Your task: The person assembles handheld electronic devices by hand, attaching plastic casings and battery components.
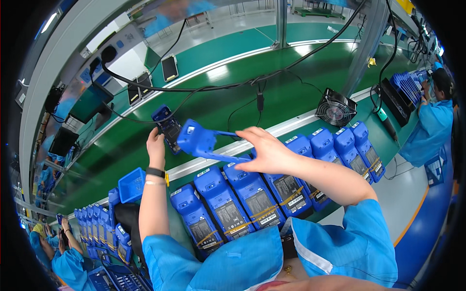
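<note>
My right hand (267, 151) grips a blue plastic housing (194, 139), an open frame with a thick end, between thumb and fingers, holding it up in front of me. To its left, my left hand (156, 144) has its fingers at the lower edge of a blue handheld device half (167, 125) whose dark inside and circuit board show, tilted over the green belt. Below both hands stands a row of blue handheld terminals (252, 196), with labelled batteries and yellow bands round several of them. A dark band circles my left wrist.
A blue bin (131, 185) sits left of my forearm. Beyond are a black fan (336, 107), hanging cables (213, 88) and a green belt (213, 104) carrying flat dark devices (170, 68). An electric screwdriver (387, 126) lies right. Co-workers (427, 119) work on both sides.
</note>
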Tool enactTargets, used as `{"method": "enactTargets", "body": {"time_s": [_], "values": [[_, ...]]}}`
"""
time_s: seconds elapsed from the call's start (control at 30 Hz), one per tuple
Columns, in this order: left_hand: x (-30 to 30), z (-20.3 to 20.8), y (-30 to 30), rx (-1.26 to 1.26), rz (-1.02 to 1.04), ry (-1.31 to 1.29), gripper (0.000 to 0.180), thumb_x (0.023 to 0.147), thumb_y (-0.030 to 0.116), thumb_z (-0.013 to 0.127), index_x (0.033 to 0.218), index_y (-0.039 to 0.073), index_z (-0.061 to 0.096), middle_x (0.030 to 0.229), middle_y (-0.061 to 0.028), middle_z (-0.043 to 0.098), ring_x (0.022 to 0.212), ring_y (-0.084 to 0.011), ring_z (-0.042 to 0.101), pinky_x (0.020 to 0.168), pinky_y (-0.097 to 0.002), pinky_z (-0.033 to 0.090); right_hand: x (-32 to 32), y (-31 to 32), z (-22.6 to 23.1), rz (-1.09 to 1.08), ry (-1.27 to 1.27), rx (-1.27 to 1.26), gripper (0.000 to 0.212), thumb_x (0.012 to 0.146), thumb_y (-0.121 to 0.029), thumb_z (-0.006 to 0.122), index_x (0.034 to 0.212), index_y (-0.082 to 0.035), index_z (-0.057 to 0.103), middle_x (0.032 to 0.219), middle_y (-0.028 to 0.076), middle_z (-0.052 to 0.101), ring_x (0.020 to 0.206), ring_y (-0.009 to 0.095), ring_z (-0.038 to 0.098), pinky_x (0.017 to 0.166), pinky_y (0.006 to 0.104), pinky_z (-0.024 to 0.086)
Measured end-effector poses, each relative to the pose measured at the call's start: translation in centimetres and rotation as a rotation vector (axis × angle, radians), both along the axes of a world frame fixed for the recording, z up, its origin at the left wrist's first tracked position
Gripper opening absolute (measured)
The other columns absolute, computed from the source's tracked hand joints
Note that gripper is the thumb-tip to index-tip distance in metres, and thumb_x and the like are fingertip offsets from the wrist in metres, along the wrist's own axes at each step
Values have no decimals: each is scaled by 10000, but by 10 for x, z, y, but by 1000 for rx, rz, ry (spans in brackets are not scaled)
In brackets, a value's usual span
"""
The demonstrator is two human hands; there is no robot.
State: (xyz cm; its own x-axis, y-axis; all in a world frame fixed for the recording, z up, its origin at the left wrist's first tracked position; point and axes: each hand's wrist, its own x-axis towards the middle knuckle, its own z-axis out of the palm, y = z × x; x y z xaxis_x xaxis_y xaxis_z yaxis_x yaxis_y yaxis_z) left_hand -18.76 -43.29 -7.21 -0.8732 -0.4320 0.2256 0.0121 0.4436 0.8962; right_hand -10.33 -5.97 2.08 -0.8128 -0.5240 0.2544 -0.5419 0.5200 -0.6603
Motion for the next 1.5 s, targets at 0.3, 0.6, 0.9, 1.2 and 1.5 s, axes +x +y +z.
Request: {"method": "enactTargets", "body": {"time_s": [0.3,0.6,0.9,1.2,1.5], "values": [[120,76,103,963,-914,-116,893,751,193,728,1451,140,176,1494,-112,200,1356,-312,257,1030,-463,346,-13,-66,-8,133,117,-177,827,643,-307,788,1299,17,401,1244,196,464,1180,339,444,993,404,370],[127,69,77,855,-751,77,855,745,228,746,1425,96,245,1367,-106,406,1289,-261,363,1038,-435,338,-20,-112,-8,353,-309,-372,817,680,-291,780,1319,10,369,1286,185,484,1169,295,505,994,385,394],[165,58,-5,820,-241,229,320,868,22,577,1181,20,508,1048,-73,587,941,-165,581,821,-307,486,-41,-229,-5,603,-1377,-619,432,924,-345,509,1184,-1,520,957,157,653,855,216,661,772,328,529],[199,51,-85,802,170,130,220,889,83,579,1097,18,554,991,-107,628,907,-171,605,775,-293,502,-17,-328,-27,541,-1249,-553,318,957,-190,437,1171,33,513,994,189,637,911,238,642,830,359,508],[196,43,-109,870,68,126,285,933,167,527,1155,-11,530,1008,-124,615,914,-195,606,800,-324,501,-25,-351,-45,433,-1152,-529,264,915,-76,480,1147,34,540,991,163,627,898,208,627,804,335,521]]}}
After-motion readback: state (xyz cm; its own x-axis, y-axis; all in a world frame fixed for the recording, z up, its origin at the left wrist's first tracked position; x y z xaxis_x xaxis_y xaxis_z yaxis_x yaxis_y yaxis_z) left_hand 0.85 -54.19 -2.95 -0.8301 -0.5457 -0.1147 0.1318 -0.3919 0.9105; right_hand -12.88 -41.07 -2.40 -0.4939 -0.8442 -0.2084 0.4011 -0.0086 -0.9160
